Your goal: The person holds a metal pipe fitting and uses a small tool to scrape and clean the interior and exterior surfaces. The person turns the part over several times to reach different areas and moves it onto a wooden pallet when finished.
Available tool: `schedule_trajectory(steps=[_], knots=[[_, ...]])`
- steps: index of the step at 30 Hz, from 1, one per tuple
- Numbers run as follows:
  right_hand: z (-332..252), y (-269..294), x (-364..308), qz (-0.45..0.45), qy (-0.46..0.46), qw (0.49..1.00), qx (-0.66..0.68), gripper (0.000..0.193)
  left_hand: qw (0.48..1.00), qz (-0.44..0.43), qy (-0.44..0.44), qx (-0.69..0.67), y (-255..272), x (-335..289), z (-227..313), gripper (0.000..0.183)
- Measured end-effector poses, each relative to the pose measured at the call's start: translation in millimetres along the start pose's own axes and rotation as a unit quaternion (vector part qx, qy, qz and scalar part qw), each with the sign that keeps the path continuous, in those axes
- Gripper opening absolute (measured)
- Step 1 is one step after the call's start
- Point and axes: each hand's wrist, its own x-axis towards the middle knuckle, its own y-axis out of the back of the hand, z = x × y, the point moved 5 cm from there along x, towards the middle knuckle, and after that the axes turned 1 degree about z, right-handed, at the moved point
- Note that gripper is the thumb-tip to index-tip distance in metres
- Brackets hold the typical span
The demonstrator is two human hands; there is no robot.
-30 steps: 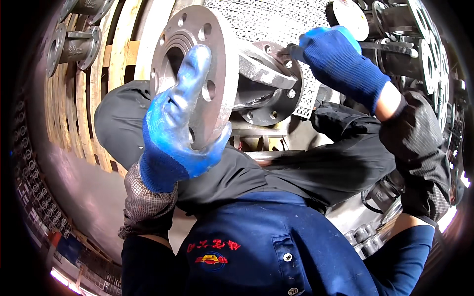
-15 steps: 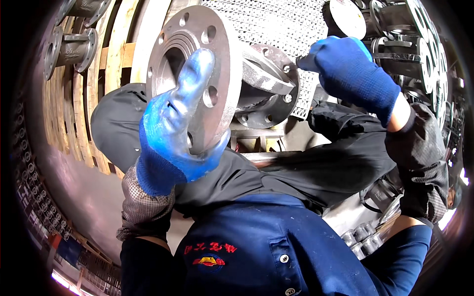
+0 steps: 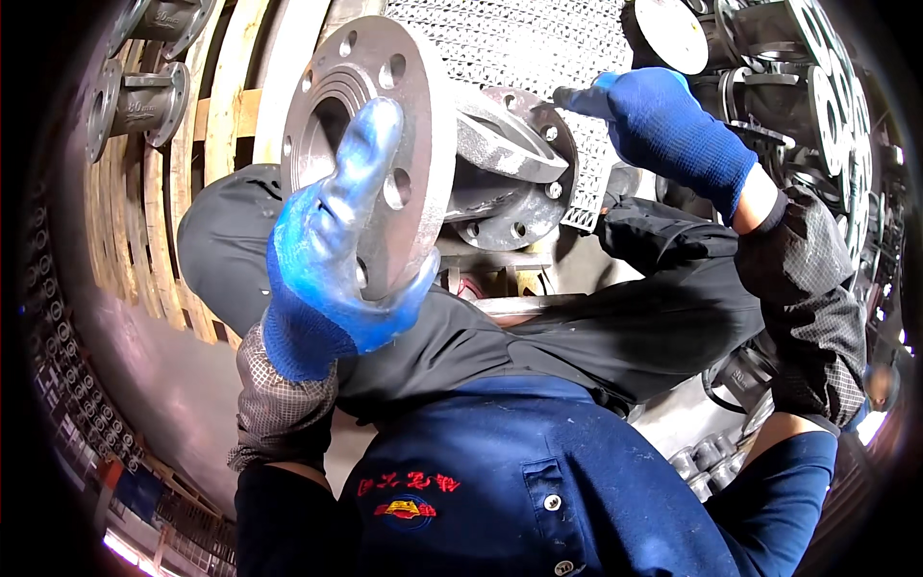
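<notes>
A grey cast-metal valve body (image 3: 419,144) with round, bolt-holed flanges is tilted in front of me above my lap. My left hand (image 3: 327,260), in a blue coated glove, grips the rim of its near flange, thumb across the face and fingers under the edge. Beyond a raised angled collar (image 3: 514,144) is the far flange (image 3: 500,231). My right hand (image 3: 663,130), in a matching glove, is closed just right of the far flange, a dark tip pointing toward it. Whether that tip is a fingertip or a held item, I cannot tell.
A wooden pallet (image 3: 223,106) with flanged metal pieces (image 3: 144,103) on it lies at left. A perforated light metal surface (image 3: 538,48) stretches behind the valve body. More flanged castings (image 3: 784,106) crowd the right, beside a pale disc (image 3: 670,37). Small cylindrical parts (image 3: 707,462) sit lower right.
The valve body and my left hand have shifted slightly left. My right hand has also moved left, bringing its dark tip closer to the far flange. My left grip is unchanged.
</notes>
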Motion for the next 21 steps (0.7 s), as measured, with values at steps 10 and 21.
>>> schedule_trajectory(steps=[10,21], knots=[[-7.8,15.6,18.0,0.015,0.041,0.997,-0.063,0.011,1.000,-0.005,-0.007,0.015,1.7,0.6,-0.4,0.078],[-24.2,5.3,18.3,0.082,0.087,0.984,-0.134,0.011,0.999,0.020,0.008,-0.025,4.0,-2.5,-4.1,0.080]])
